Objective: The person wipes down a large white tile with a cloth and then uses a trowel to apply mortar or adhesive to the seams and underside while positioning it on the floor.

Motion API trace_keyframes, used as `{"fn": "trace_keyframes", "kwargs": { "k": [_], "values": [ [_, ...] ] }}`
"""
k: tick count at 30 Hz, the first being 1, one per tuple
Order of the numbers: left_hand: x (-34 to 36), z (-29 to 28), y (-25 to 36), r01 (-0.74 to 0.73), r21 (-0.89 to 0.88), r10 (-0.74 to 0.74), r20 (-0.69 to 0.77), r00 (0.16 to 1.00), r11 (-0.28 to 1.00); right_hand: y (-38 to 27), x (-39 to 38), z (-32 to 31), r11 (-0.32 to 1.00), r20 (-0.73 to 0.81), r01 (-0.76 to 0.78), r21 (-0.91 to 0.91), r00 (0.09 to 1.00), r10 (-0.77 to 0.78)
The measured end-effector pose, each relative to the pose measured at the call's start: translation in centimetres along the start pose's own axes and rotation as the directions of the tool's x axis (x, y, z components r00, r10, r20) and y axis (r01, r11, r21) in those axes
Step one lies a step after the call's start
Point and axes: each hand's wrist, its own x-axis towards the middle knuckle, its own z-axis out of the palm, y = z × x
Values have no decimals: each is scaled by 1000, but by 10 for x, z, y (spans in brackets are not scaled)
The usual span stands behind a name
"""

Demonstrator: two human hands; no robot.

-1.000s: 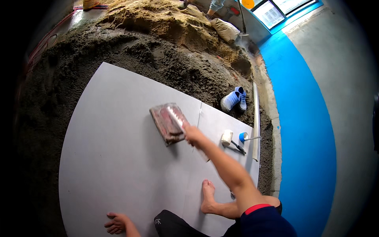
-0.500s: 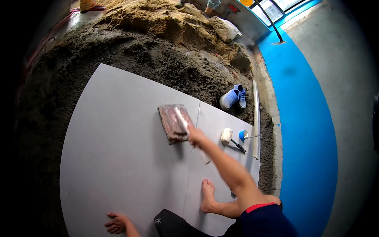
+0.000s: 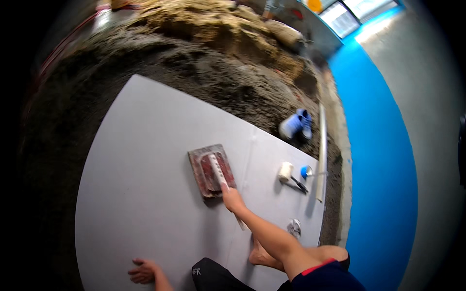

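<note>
Tile floor: two pale grey tiles [image 3: 136, 194] side by side, split by a joint running from the far edge towards the person.
Long-handled flat tool [image 3: 196, 169]: on the larger, left tile, short of the joint; rectangular, reddish and smeared grey. Whether its underside touches the tile, I cannot tell.
Right grip [image 3: 233, 199]: fingers wrapped tight round the tool's pale handle, whose end juts out behind the fist.
Left grip [image 3: 141, 271]: palm down, fingers spread and empty, near the left tile's near-left part.
Room to move: a broad stretch of tile surface reaches from the tool to the left edge, and another towards the far-left corner.
Far edge: slants down to the right; dark, damp mortar [image 3: 184, 77] lies beyond, with blue shoes [image 3: 295, 125] just outside.
Right edge: a long pale strip [image 3: 322, 145] lies along its far part.
In the way, right tile: white-headed mallet [image 3: 286, 171], blue roll [image 3: 305, 172] beside it, crumpled silvery item [image 3: 294, 227] nearer the person.
Near side: bare foot [image 3: 261, 255] by the joint, dark-clad knee [image 3: 208, 274] left of it.
</note>
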Motion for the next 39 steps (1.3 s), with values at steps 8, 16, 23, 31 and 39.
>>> {"fn": "trace_keyframes", "kwargs": {
  "k": [8, 16, 23, 31, 39],
  "values": [
    [-1, -28, 31, 426, 154, -411, -115, 904, 892, -83, -43, -38, 991, 232, -102, 90, 970, 79],
    [-2, -47, 17, 444, 48, -436, -120, 892, 895, -151, -132, -38, 644, -164, 636, 425, 754, -637],
    [-2, -56, 29, 422, -14, -422, -55, 905, 906, -5, -101, 52, 777, 362, 514, -364, 846, -390],
    [1, -61, 28, 435, -26, -436, -14, 900, 900, -124, -51, 134, 671, 422, 689, -274, 713, -560],
    [-6, -57, 25, 419, -31, -419, 2, 908, 907, -384, -107, 164, 615, 423, 785, 75, 533, -733]
  ]
}}
